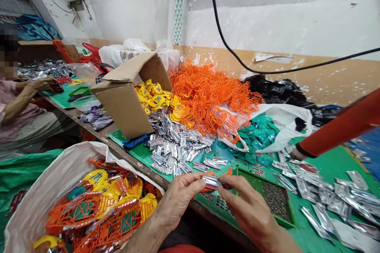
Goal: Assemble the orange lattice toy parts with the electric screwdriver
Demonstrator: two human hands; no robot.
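Note:
Between the fingertips of both hands is a shiny silver plastic piece, with an orange lattice part showing behind and below it. My left hand pinches its left end between thumb and fingers. At the right end, my right hand has its thumb and fingertips closed around the piece; its fingers partly hide that end. Just behind the hands lies a heap of loose silver pieces. Beside my right hand sits a green tray holding many small dark screws.
A white sack of joined orange and yellow parts stands at left. A tilted cardboard box spills yellow parts. Beyond are orange lattices and teal parts. An orange-red pole-shaped tool juts in at right. Another person's hand works far left.

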